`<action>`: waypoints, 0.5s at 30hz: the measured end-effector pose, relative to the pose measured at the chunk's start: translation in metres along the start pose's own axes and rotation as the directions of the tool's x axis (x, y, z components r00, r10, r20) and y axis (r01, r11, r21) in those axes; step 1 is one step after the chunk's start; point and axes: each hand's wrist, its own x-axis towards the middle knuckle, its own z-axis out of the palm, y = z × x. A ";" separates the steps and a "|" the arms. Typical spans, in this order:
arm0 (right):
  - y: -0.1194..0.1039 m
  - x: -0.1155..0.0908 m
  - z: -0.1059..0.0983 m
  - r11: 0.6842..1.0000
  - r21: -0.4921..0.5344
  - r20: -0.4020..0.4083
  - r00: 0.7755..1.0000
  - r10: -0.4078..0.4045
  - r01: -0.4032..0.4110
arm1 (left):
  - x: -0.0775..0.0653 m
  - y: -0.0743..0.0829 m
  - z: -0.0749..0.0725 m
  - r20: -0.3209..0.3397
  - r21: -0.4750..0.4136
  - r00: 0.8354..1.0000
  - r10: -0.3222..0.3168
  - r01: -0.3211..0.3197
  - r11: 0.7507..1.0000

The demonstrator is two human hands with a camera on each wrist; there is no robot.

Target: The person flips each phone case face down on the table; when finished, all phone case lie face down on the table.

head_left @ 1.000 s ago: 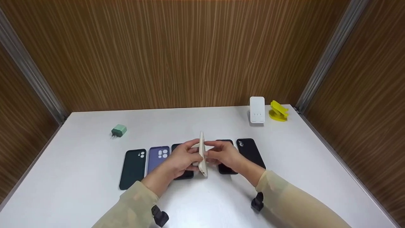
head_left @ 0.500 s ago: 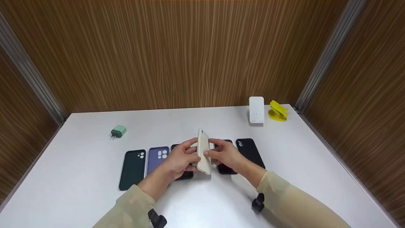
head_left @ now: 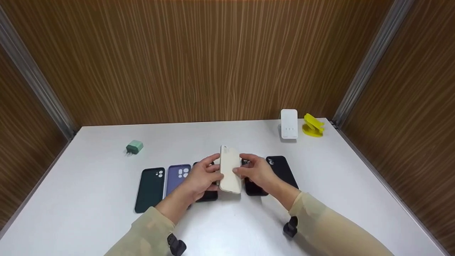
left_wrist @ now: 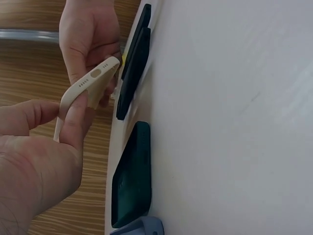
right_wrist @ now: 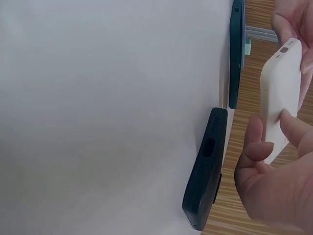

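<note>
Both hands hold a cream phone case [head_left: 230, 172] above the table, its back facing up toward the head camera. My left hand [head_left: 202, 177] pinches its left long edge, thumb on the back. On the right side, my right hand [head_left: 258, 172] grips it with the thumb on the back and fingers underneath. The left wrist view shows the case's hollow inside and the port cutout in its bottom edge, with a left fingertip inside. Beneath the hands, a dark case [head_left: 208, 196] and a black case [head_left: 255, 188] lie partly hidden.
To the left lie a dark green phone case [head_left: 150, 190] and a purple one [head_left: 175, 179]; a black case [head_left: 282, 172] lies right. Farther back are a green charger plug [head_left: 134, 147], a white upright device [head_left: 289, 123] and a yellow stand [head_left: 312, 125].
The cream phone case has turned from edge-on to showing its back to the head camera. Both hands keep hold of it and have barely shifted.
</note>
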 end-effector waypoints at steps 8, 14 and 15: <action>-0.003 0.004 -0.004 0.993 -0.120 -0.037 0.999 -0.021 0.017 | 0.008 -0.005 -0.001 -0.112 0.166 0.993 0.048 -0.029 0.986; 0.002 0.006 -0.006 0.985 -0.159 -0.042 0.997 -0.066 0.059 | 0.016 -0.012 0.001 -0.192 0.288 0.978 0.079 -0.020 0.957; 0.002 0.007 -0.006 0.985 -0.163 -0.041 0.997 -0.072 0.064 | 0.017 -0.014 0.001 -0.198 0.295 0.977 0.081 -0.020 0.955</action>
